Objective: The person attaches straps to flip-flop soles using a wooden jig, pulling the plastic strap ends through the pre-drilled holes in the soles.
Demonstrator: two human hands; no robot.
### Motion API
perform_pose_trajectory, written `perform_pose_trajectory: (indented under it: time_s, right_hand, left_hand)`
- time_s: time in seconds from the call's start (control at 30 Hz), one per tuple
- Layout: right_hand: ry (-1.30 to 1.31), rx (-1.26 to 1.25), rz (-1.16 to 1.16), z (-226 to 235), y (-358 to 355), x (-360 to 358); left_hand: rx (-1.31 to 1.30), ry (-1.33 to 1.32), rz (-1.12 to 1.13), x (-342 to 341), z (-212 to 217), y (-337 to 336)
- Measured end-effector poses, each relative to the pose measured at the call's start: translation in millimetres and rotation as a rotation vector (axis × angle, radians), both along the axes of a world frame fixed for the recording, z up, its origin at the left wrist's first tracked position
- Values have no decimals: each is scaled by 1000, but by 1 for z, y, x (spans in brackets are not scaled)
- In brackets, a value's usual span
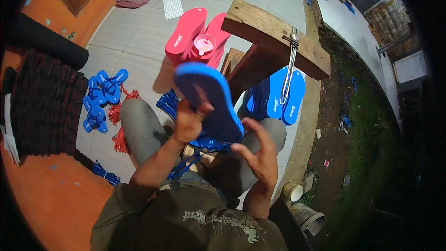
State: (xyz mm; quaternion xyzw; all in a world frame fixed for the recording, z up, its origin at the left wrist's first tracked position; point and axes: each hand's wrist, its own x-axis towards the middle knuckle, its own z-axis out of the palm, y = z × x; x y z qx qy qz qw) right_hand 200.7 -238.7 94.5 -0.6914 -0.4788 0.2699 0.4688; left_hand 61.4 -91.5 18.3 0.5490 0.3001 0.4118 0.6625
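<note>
My left hand (189, 123) is closed around the edge of a blue flip-flop sole (209, 95), which is held up tilted over my lap. The sole's far end is blurred. My right hand (260, 153) is open by the sole's near end, thumb and fingers apart, and nothing shows in it. Below the sole, blue flip-flop straps (206, 144) lie in my lap, partly hidden by it. A bundle of blue straps (168, 103) rests by my left knee. Just beyond the sole stands a wooden stand (274, 30) with a long metal hook tool (289, 72) hanging on its crossbeam.
Stacks of pink-red soles (188, 32) carry a small cup (204, 44). Stacked blue soles (278, 94) stand right of the stand. Small blue flip-flops (104, 88) and red strap bundles (121, 125) lie at left, near a dark stack of sheets (46, 102). The tiled floor's edge (309, 111) drops to soil.
</note>
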Motion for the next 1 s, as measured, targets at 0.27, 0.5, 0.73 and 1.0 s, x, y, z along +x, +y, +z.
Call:
perform_pose_trajectory:
  time_s: [0.27,0.5,0.73,1.0]
  right_hand:
    - [202,692,-156,11,31,3]
    - [45,938,-214,20,48,26]
    - [-65,946,-114,12,55,50]
    - [35,781,-311,34,47,31]
  left_hand:
    - [653,-247,-365,40,90,2]
    - [1118,-331,-366,62,127,23]
    - [1044,-298,-376,77,126,31]
    - [854,-167,-227,71,116,25]
